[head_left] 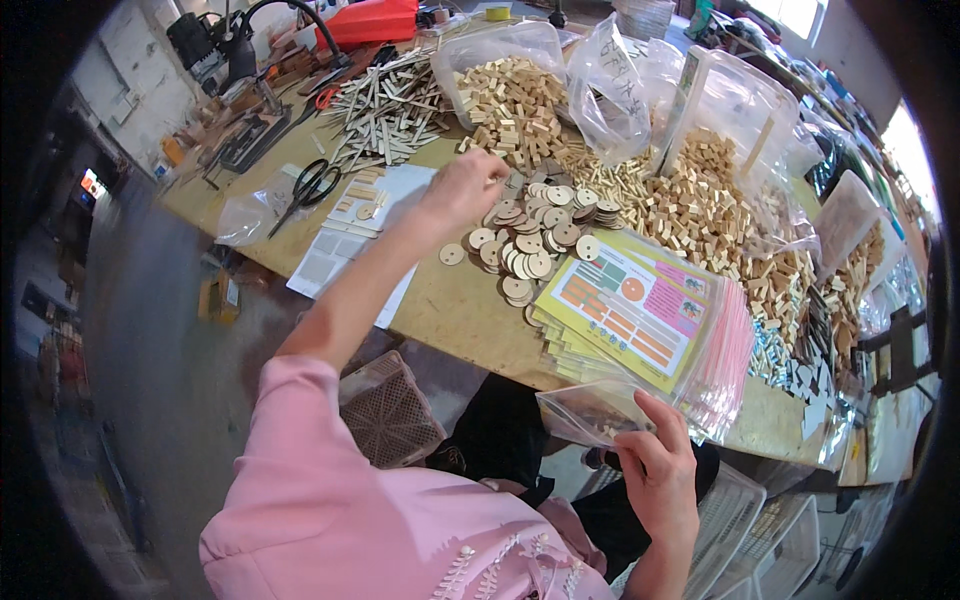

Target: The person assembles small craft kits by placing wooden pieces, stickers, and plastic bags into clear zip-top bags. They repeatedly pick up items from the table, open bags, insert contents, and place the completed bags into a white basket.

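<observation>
Top centre, wooden discs [530, 240] are pinched by left hand [462, 190]; clear bag [590, 410], btm right, is best held open w/ right hand [660, 475] pinching its rim.

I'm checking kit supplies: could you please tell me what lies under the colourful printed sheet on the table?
The colourful printed sheet tops a stack of clear zip bags with pink edges. More sheets show at the stack's left edge; whatever else the bags hold is covered.

Small craft workshop or kit-packing bench. Long wooden table [450, 300] heaped with wood discs [530, 240], blocks [700, 210] and sticks [385, 110], plus bags [610, 80], a stack of printed sheets [640, 310] and scissors [315, 185]. Tools [240, 130] at far end, crates [390, 410] on concrete floor.
</observation>
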`<state>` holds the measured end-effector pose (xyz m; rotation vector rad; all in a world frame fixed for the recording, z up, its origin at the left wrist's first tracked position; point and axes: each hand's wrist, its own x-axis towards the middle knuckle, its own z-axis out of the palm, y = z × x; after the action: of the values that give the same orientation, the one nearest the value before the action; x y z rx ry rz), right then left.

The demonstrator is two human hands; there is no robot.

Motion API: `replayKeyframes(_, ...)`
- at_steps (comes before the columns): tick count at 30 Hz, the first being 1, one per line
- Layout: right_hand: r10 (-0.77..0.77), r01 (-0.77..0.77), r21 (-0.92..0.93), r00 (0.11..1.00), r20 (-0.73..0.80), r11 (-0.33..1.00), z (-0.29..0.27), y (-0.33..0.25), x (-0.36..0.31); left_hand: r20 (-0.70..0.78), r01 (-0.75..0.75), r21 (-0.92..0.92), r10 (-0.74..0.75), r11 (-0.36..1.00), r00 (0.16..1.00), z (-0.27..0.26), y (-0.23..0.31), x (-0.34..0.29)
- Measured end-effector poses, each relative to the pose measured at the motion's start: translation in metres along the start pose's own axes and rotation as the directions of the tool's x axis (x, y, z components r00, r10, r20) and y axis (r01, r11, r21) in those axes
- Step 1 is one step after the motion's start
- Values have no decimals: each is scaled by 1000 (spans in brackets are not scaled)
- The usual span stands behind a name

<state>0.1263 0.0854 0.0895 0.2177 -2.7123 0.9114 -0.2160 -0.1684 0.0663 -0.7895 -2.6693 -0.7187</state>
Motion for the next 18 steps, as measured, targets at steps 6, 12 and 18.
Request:
replayKeyframes(6,54,-55,10,998,31,998,1,-2,-1,124,101,174,-124,979,985,24,-52,26)
replayKeyframes(12,56,-57,4,998,25,998,3,0,-1,5,146,-107,-146,984,989,15,-21,15)
replayKeyframes(18,36,-36,10,998,43,999,3,-8,14,221,-99,-698,344,710,913,-33,125,-71)
